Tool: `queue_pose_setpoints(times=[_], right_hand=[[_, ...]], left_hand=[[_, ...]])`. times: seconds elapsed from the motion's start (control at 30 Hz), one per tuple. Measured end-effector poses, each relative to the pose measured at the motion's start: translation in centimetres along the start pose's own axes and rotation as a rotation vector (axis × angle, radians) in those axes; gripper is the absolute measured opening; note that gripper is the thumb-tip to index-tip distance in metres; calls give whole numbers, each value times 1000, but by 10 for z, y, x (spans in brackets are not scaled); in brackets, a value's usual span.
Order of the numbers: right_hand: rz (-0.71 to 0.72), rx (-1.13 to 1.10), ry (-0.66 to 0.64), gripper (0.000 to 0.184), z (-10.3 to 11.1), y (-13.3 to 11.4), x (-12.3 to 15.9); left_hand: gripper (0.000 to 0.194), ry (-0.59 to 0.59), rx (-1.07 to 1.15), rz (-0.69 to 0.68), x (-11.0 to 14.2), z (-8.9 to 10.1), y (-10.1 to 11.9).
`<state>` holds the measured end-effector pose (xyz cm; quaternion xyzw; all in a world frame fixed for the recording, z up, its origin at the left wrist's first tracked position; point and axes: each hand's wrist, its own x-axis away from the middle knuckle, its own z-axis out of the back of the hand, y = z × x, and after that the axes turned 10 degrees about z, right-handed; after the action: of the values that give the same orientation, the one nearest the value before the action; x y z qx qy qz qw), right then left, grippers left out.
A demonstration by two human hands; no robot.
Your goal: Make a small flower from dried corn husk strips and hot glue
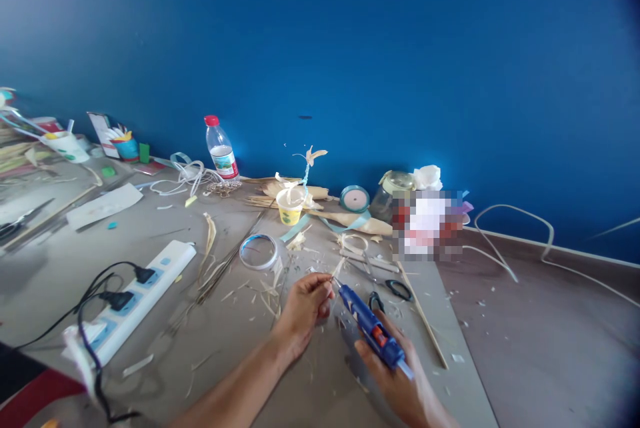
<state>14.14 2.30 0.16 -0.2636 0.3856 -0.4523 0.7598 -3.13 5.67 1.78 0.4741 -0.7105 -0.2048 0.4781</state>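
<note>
My right hand is wrapped around a blue hot glue gun, with a clear glue stick protruding from its rear. The gun's nozzle points up and left, close to the fingertips of my left hand. Those fingers are pinched together; a small pale sliver shows at their tips, too small to make out clearly. Black-handled scissors lie just beyond the glue gun. A roll of clear tape rests beyond my left hand, among scattered dry husk scraps.
At left lies a white power strip with black plugs. A yellow paper cup holding a husk flower, a red-capped bottle, a ribbon spool and a glass jar stand along the blue wall. A thin stick lies right.
</note>
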Motion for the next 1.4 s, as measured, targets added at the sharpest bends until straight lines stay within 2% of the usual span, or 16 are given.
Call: queue_pose_setpoints(times=[0.1,0.23,0.77,1.17,1.4], right_hand=[[-9,53,-100,16,0,1,0],[-9,72,-132,19,1,2,2],[7,78,-106,18,1,2,2],[-62,72,-125,20,3,1,1],[-53,50,-111,19,3,-1,0]], left_hand=[[24,-2,18,-4,-1,1,-1],[22,0,21,-3,-2,2,-1],[21,-7,10,-6,-1,2,-1],[20,-6,0,-6,1,1,0],[21,-6,-4,-3,0,1,-1]])
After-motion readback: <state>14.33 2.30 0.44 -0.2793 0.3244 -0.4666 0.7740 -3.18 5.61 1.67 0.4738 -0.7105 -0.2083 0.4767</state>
